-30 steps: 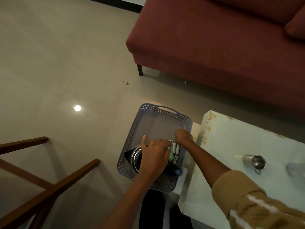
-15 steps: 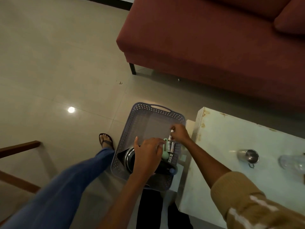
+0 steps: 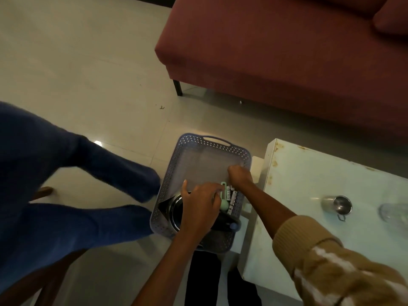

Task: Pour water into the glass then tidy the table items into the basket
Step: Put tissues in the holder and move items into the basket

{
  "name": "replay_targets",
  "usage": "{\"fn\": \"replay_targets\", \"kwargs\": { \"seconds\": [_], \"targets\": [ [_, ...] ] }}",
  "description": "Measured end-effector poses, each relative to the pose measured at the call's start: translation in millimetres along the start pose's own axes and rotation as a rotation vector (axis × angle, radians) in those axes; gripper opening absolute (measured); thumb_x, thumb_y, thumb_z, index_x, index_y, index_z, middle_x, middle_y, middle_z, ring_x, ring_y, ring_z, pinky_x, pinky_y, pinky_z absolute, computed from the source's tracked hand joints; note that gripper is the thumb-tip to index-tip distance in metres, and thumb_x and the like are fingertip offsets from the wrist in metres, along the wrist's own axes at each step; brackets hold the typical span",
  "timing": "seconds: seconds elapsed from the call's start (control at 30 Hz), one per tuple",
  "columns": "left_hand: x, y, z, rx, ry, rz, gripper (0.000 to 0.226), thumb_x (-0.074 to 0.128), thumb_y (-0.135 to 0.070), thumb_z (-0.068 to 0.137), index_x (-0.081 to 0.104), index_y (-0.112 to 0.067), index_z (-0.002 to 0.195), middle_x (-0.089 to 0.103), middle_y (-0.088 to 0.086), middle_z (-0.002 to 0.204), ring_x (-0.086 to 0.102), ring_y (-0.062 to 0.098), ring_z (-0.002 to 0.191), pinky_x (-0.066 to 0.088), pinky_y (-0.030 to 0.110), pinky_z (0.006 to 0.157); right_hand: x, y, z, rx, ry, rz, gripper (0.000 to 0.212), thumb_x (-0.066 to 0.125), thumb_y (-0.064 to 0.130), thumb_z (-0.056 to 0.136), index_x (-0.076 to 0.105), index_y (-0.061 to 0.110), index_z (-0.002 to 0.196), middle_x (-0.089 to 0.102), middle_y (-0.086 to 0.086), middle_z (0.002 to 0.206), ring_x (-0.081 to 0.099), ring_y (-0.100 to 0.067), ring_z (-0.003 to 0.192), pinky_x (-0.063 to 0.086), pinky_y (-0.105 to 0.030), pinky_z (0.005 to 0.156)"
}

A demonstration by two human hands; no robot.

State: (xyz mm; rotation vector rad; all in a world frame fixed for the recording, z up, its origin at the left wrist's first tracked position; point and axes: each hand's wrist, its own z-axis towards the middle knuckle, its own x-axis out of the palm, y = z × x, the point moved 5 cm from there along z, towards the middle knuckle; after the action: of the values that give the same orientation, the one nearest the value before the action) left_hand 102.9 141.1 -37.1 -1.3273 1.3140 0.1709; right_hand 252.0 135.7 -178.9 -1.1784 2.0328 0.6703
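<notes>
A grey perforated basket (image 3: 212,139) stands on the floor against the left end of the white table (image 3: 320,171). In its near half lie a steel kettle (image 3: 175,209), a dark bottle with a blue cap (image 3: 230,225), a pale green utensil (image 3: 224,205) and several small white tubes (image 3: 233,198). My left hand (image 3: 199,206) hovers over the kettle, fingers spread, fingertips at the green utensil. My right hand (image 3: 239,175) is curled at the upper end of the white tubes. A steel cup (image 3: 337,205) and a clear glass (image 3: 394,212) stand on the table's right part.
A dark red sofa (image 3: 276,51) fills the far side, with one black leg (image 3: 177,87) on the tiled floor. Another person's legs in blue trousers (image 3: 66,184) stand close to the basket's left side. Something black (image 3: 203,279) lies on the floor below the basket.
The blue-trousered legs have come in from the left, close to the basket. My right hand has gone down onto the white tubes. My left hand has stayed over the kettle.
</notes>
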Motion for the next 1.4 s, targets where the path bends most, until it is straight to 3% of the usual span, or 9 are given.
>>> {"fn": "replay_targets", "kwargs": {
  "seconds": [0.23, 0.47, 0.67, 0.77, 0.87, 0.97, 1.1, 1.23, 1.4],
  "targets": [
    [1, 0, 0, 0.014, 0.006, 0.005, 0.026, 0.044, -0.023, 0.088, 0.067, -0.027, 0.098, 0.068, -0.014, 0.103, 0.061, 0.009, 0.099, 0.006, 0.045, 0.116, -1, 4, -6, -0.111, -0.05, -0.37, 0.019, 0.055, 0.003, 0.085, 0.069, 0.013, 0.093, 0.071, -0.007, 0.097, 0.061, -0.028, 0.097, 0.033, -0.042, 0.1],
    [0, 1, 0, 0.007, 0.022, 0.029, 0.023, 0.048, -0.018, 0.092, 0.067, -0.027, 0.102, 0.067, -0.014, 0.109, 0.06, 0.006, 0.103, 0.006, 0.043, 0.117, -5, 1, -12, -0.135, -0.077, -0.348, 0.022, 0.056, 0.002, 0.082, 0.069, 0.009, 0.099, 0.07, -0.009, 0.1, 0.054, -0.031, 0.109, 0.026, -0.046, 0.108],
    [-4, -15, -1, 0.091, 0.064, 0.094, 0.03, 0.039, -0.022, 0.091, 0.067, -0.025, 0.103, 0.067, -0.01, 0.108, 0.061, 0.011, 0.101, 0.005, 0.047, 0.116, -40, -19, -63, 0.049, -0.367, 0.271, 0.028, 0.049, 0.007, 0.082, 0.069, 0.011, 0.102, 0.069, -0.009, 0.107, 0.058, -0.031, 0.104, 0.037, -0.035, 0.089],
    [-1, -39, -4, 0.182, 0.053, 0.142, 0.046, 0.025, -0.033, 0.085, 0.069, -0.025, 0.094, 0.071, -0.007, 0.098, 0.065, 0.014, 0.091, 0.023, 0.045, 0.11, -41, -26, -108, 0.098, -0.373, 0.677, 0.02, 0.053, 0.007, 0.084, 0.071, 0.006, 0.092, 0.071, -0.014, 0.094, 0.064, -0.032, 0.088, 0.047, -0.034, 0.074],
    [7, -66, -11, 0.276, 0.078, 0.141, 0.043, 0.029, -0.031, 0.087, 0.07, -0.021, 0.095, 0.072, -0.001, 0.095, 0.066, 0.02, 0.085, 0.041, 0.035, 0.086, -41, -33, -152, 0.149, -0.405, 0.931, 0.015, 0.056, 0.006, 0.085, 0.071, 0.007, 0.088, 0.07, -0.009, 0.085, 0.063, -0.024, 0.077, 0.049, -0.034, 0.071],
    [26, -90, -24, 0.3, 0.157, 0.113, 0.025, 0.045, -0.021, 0.092, 0.067, -0.014, 0.102, 0.069, 0.005, 0.102, 0.065, 0.023, 0.09, 0.047, 0.033, 0.08, -31, -45, -189, 0.224, -0.421, 1.052, 0.015, 0.058, 0.006, 0.086, 0.07, 0.005, 0.093, 0.068, -0.006, 0.085, 0.061, -0.018, 0.076, 0.049, -0.027, 0.071],
    [66, -120, -49, 0.276, 0.303, 0.177, 0.023, 0.045, -0.02, 0.092, 0.064, -0.016, 0.106, 0.066, 0.004, 0.108, 0.063, 0.024, 0.098, 0.048, 0.033, 0.079, -3, -80, -235, 0.305, -0.427, 1.162, 0.013, 0.058, 0.003, 0.084, 0.07, 0.002, 0.088, 0.071, -0.017, 0.082, 0.066, -0.027, 0.072, 0.055, -0.038, 0.072],
    [117, -155, -93, 0.258, 0.4, 0.205, 0.029, 0.042, -0.016, 0.093, 0.061, -0.02, 0.115, 0.064, -0.001, 0.117, 0.06, 0.019, 0.106, 0.048, 0.032, 0.086, 32, -132, -291, 0.336, -0.405, 1.235, 0.017, 0.052, 0.0, 0.088, 0.069, 0.002, 0.091, 0.067, -0.008, 0.072, 0.061, -0.002, 0.052, 0.049, -0.01, 0.055],
    [210, -208, -164, 0.241, 0.488, 0.174, 0.025, 0.044, -0.019, 0.094, 0.062, -0.02, 0.112, 0.065, -0.004, 0.115, 0.059, 0.017, 0.106, 0.047, 0.031, 0.086, 88, -217, -365, 0.398, -0.401, 1.274, 0.019, 0.051, 0.001, 0.086, 0.069, 0.004, 0.089, 0.067, -0.006, 0.077, 0.063, -0.014, 0.062, 0.055, -0.026, 0.067]
  ]
}}
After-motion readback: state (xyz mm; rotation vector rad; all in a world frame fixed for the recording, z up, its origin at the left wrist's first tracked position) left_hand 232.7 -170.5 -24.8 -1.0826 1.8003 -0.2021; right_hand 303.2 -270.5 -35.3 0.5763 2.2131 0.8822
